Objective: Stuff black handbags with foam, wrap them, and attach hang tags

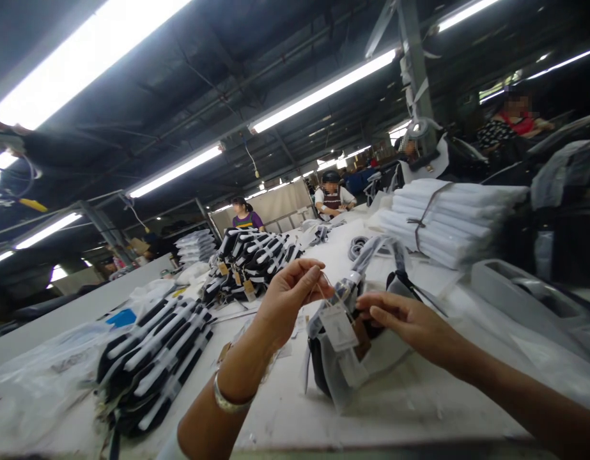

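Note:
My left hand [289, 295] is raised over the white table [323, 409], its fingers pinched on a thin string from which a white paper tag [339, 327] hangs. My right hand [404, 319] reaches in from the right, fingers closed at the top of a small black bag [345, 367] partly wrapped in clear plastic. The bag's wrapped handle [378, 252] arches up behind both hands. A brown tag lies under the white one against the bag. A bracelet sits on my left wrist.
A pile of black bags with white-wrapped straps [151, 361] lies at my left, another tagged pile [249, 259] further back. Clear plastic sheets [36, 377] lie far left. A tied white stack [448, 220] stands at right. Several people work behind.

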Motion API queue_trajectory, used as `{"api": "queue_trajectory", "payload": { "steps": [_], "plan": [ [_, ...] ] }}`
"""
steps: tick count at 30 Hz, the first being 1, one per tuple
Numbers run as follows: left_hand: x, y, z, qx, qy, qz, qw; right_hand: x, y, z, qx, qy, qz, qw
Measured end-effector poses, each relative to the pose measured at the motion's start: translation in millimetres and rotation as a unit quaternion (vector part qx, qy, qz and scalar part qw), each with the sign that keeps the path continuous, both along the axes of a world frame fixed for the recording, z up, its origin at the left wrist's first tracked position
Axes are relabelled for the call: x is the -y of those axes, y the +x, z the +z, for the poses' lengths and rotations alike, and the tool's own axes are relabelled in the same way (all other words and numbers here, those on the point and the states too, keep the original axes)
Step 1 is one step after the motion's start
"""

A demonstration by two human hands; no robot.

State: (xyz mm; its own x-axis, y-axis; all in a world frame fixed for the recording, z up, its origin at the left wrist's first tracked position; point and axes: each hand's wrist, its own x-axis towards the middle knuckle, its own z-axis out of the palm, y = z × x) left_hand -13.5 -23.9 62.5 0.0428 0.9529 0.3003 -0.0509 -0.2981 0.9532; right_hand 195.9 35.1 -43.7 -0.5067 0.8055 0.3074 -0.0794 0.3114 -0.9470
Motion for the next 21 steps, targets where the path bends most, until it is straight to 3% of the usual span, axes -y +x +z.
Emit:
{"api": "queue_trajectory", "payload": {
  "steps": [4,8,11,17,21],
  "plan": [
    [-0.1,8.7,1.2,-0.020,-0.009,-0.032,0.999,11.4,-8.9,14.8,-0.068,0.050,-0.049,0.995],
    [-0.7,15.0,4.4,-0.023,-0.006,-0.046,0.999,18.4,-22.4,22.3,-0.123,0.086,0.000,0.989],
    [-0.6,19.3,6.2,-0.008,-0.012,-0.053,0.998,22.7,-27.9,21.6,-0.142,0.070,0.033,0.987],
    [0.9,26.7,5.2,0.014,-0.025,-0.078,0.997,29.0,-28.1,20.2,-0.083,0.084,0.041,0.992],
    [3.8,29.5,4.6,0.032,-0.031,-0.091,0.995,26.3,-29.9,11.3,-0.062,0.044,0.040,0.996]
  ]
}}
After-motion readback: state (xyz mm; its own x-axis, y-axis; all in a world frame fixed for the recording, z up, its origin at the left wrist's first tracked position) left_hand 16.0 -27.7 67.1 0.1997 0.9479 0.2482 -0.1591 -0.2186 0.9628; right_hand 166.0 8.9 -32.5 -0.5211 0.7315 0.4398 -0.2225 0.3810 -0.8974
